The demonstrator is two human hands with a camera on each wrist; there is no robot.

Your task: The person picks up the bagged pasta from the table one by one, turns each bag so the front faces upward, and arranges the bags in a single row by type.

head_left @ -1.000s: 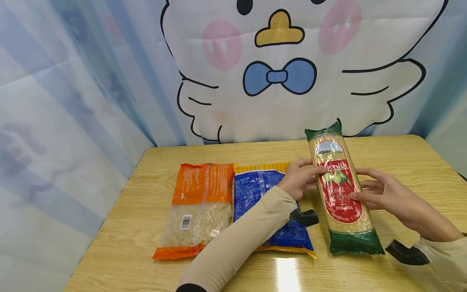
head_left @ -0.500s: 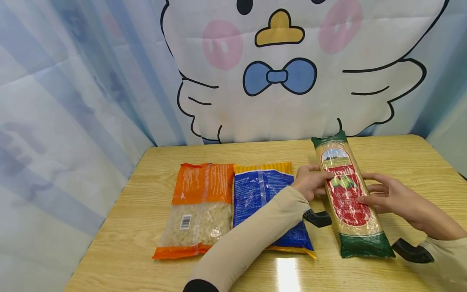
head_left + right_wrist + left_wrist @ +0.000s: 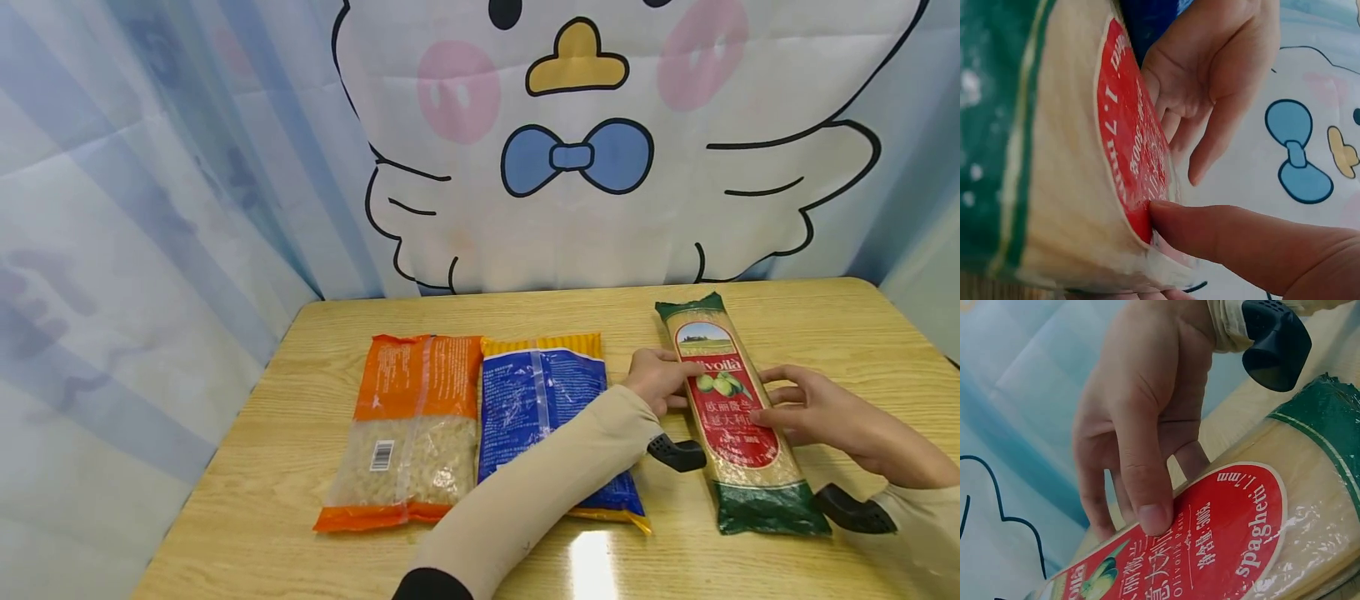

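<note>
A long clear pack of spaghetti [image 3: 738,417] with green ends and a red label slants over the right side of the table. On its left edge my left hand [image 3: 656,379] grips it, thumb on the label. From the right edge my right hand [image 3: 821,408] grips it too, thumb over the red print. In the left wrist view the right hand [image 3: 1147,406] pinches the side of the spaghetti pack [image 3: 1297,487]. The right wrist view shows the right thumb [image 3: 1229,234] pressing the label, with the left hand [image 3: 1222,69] beyond.
Left of the spaghetti, a blue and yellow bag [image 3: 540,400] lies beside an orange bag [image 3: 420,392] with a clear window of pale pieces. My left sleeve [image 3: 547,483] crosses over the blue bag. A printed curtain [image 3: 570,233] hangs behind the wooden table [image 3: 262,467].
Both hands have carried the spaghetti pack to the right and toward me, and its far end has come down. The orange and blue bags have stayed in place.
</note>
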